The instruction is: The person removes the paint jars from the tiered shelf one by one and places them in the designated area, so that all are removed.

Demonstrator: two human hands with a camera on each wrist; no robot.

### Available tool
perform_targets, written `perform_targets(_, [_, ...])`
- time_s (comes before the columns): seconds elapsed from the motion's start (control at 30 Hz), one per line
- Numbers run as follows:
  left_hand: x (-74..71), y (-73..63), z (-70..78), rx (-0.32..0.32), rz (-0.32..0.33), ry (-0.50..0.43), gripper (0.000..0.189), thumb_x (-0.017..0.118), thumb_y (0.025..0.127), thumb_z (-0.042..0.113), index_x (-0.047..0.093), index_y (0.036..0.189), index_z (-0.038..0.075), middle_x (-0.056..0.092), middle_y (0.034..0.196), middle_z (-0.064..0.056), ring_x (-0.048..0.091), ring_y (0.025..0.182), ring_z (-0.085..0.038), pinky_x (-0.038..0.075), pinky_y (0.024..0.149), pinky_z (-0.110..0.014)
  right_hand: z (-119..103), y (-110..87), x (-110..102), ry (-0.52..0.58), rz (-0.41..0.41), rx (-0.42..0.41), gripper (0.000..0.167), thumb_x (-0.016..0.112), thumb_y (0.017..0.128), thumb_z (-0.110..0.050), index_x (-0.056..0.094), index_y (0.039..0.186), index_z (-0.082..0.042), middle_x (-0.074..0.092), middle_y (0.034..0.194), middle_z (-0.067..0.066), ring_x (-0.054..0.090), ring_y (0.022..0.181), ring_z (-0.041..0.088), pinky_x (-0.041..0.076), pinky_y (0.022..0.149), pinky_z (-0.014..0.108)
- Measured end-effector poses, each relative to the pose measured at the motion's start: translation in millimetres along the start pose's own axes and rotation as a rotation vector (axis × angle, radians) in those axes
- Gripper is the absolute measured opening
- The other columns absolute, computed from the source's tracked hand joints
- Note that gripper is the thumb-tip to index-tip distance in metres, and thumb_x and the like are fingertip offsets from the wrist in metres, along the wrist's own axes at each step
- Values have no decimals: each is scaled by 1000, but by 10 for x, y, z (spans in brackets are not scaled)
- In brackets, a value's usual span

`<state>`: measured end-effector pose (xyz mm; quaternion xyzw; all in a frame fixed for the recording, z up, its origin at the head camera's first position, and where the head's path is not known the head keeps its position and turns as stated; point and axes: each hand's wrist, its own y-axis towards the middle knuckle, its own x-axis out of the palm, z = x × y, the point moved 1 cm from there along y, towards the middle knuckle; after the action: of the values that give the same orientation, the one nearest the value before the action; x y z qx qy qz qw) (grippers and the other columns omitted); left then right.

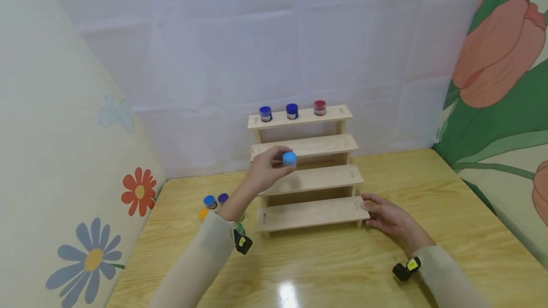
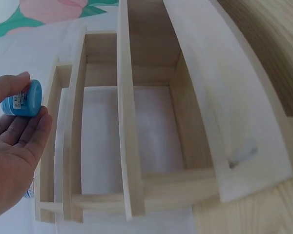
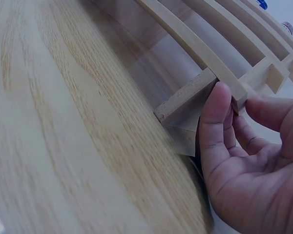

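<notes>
My left hand (image 1: 269, 168) pinches a light blue paint jar (image 1: 289, 158) between thumb and fingers, in front of the second shelf from the top of a wooden step rack (image 1: 314, 213). In the left wrist view the jar (image 2: 23, 100) lies on its side, its lid facing the rack. With my right hand (image 1: 387, 215) I grip the right end of the lowest shelf; in the right wrist view the thumb and fingers (image 3: 217, 117) close round the shelf's corner. On the top shelf stand two dark blue jars (image 1: 265, 114) and a red jar (image 1: 319, 107).
Left of the rack, several more jars stand on the wooden table, among them a blue-lidded jar (image 1: 210, 201), a purple-lidded jar (image 1: 223, 198) and an orange-lidded jar (image 1: 203, 214), partly behind my left forearm. A white cloth (image 1: 205, 61) hangs behind the rack; floral panels stand at both sides.
</notes>
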<state>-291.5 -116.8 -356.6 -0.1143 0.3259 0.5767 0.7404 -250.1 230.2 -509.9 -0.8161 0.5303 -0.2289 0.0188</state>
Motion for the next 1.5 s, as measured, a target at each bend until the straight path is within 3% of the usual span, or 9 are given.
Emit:
perform_targets(0.43, [-321,-430,-262,-11,-4,-10,47,75,93,21,60,136,9,66,127,-13,62,120,-33,54,101,-44,-6,-9,12,5,-1,7,22,51,107,-13,50,127,-19,68,102,3,67,85,12,58,67,21])
perform_targets(0.77, [-520,-721,-398,-63,22,-28,50,76,93,18,59,139,12,64,130,-13,62,123,-38,57,95,-49,-14,-25,28,9,-5,12,19,52,107,-14,53,124,-21,68,102,2,67,85,12,58,67,22])
perform_targets(1.23, [-650,-1008,-720,-110,70,-33,49,76,93,18,58,137,5,65,129,-17,62,121,-36,55,100,-47,5,-24,31,30,-28,-14,21,49,107,-9,51,125,-18,68,102,2,67,85,11,58,66,21])
perform_targets(1.5, [-697,-1159,-888,-181,87,5,51,75,94,23,57,139,7,64,131,-17,62,120,-36,54,100,-50,-10,-22,36,38,-27,-20,19,49,106,-7,54,120,-19,67,102,3,67,85,12,58,66,21])
